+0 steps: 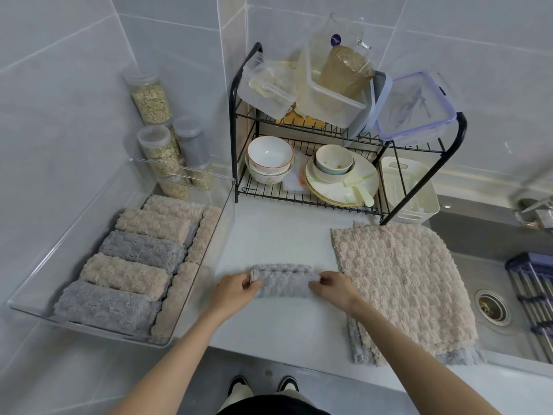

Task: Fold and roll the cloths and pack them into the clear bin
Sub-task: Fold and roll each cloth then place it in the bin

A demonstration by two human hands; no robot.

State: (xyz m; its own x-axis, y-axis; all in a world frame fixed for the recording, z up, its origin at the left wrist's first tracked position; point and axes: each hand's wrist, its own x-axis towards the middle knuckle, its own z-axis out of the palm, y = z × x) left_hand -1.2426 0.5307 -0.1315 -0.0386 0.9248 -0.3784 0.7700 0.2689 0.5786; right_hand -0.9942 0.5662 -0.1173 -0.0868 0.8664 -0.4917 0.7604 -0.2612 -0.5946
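Pale countertop (278, 235) in a grey-tiled corner; your left hand (236, 290) and right hand (332, 284) pinch the ends of a rolled, ribbed grey cloth (284, 281).

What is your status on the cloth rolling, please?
Left hand and right hand grip the ends of the grey roll. Clear bin to the left, nearly full of rolls. Flat cloths wait on the right. Nothing between roll and bin.
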